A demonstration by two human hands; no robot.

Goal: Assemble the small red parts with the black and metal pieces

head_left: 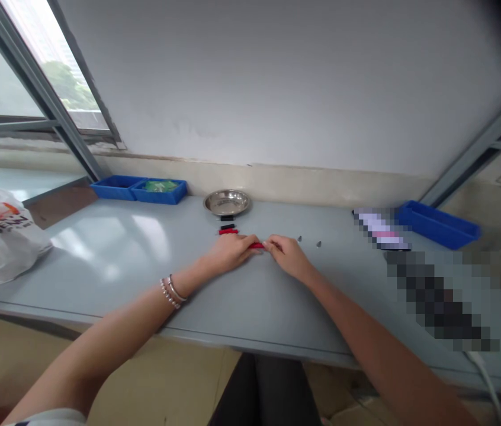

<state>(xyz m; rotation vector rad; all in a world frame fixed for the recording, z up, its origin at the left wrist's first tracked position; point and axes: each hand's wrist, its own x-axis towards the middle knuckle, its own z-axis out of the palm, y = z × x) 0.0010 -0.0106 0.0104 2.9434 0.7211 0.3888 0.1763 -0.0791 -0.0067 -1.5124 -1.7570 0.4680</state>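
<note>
Over the middle of the table, a short, slim red rod-like piece (pixel 256 245) runs between my two hands. My left hand (pixel 234 251) is closed around its left part. At its right end, the fingertips of my right hand (pixel 288 254) pinch together and cover that end. Just beyond my left hand lie another red piece (pixel 228 232) and a black piece (pixel 227 226). A second black piece (pixel 227 218) rests by the front of a round metal dish (pixel 228 204). Two small grey metal tips, one nearer (pixel 318 244) and one farther (pixel 299 238), stand right of my right hand.
Two blue trays (pixel 119 188) sit at the back left, one with green packaging (pixel 160 186). A white plastic bag (pixel 2 236) stands at the left. To the right are a blurred-out phone (pixel 381 229), a blurred dark object (pixel 437 302) with a cable, and a blue bin (pixel 439 225).
</note>
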